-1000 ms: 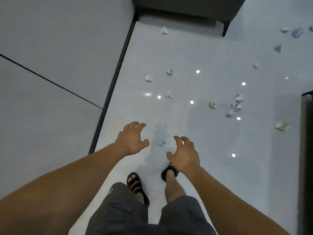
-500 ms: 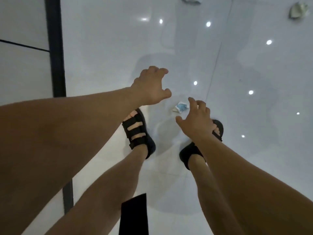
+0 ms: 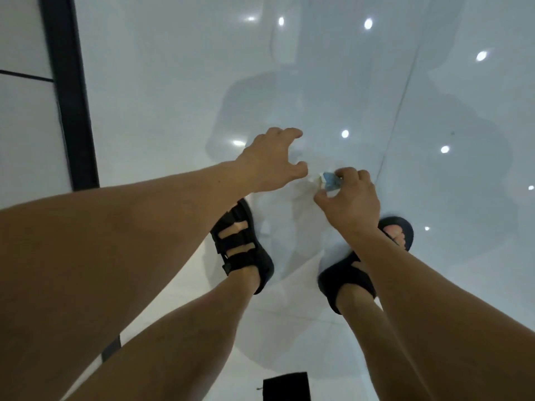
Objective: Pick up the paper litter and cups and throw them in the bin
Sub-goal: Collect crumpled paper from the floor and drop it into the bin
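On the floor [image 3: 173,82], right hand [image 3: 351,202] pinches paper scrap [image 3: 329,180]; left hand [image 3: 270,160], at its 9 o'clock, splayed and empty; scrap not yet binned.

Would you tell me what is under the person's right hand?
A crumpled white-and-blue paper scrap, pinched by the right hand, above the glossy white tiled floor. The hand covers its right part.

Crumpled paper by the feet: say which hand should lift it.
Right. The right hand pinches the crumpled paper between thumb and fingers; the left hand hovers beside it, spread and holding nothing.
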`<act>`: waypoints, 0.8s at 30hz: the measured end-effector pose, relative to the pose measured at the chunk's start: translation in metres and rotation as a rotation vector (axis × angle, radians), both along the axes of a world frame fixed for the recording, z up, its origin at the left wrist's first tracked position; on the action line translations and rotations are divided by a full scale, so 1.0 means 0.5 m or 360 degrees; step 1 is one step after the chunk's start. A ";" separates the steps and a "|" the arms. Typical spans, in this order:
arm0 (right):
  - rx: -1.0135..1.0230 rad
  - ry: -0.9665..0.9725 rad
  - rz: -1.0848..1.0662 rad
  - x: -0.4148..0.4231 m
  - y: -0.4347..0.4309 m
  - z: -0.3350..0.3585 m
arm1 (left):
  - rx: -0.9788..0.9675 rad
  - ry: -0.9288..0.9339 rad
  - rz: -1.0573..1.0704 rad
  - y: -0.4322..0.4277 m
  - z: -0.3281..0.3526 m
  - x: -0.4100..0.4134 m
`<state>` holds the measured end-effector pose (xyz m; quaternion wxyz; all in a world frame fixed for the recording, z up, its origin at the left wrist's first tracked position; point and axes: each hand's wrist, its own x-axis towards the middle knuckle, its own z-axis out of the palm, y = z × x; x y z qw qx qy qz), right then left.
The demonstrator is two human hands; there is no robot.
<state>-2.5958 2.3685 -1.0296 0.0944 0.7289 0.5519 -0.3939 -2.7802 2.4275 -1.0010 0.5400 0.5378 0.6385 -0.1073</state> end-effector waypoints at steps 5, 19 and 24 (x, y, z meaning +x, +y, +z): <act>0.0587 0.0351 0.0075 -0.053 0.123 0.238 | -0.0178 -0.0355 0.0575 0.081 0.190 0.021; 0.0564 0.0140 0.0321 -0.083 0.452 0.637 | 0.0202 -0.0159 0.0721 0.363 0.623 -0.094; 0.0325 -0.0001 0.0371 -0.066 0.571 0.556 | 0.0187 0.0018 0.0598 0.456 0.574 -0.115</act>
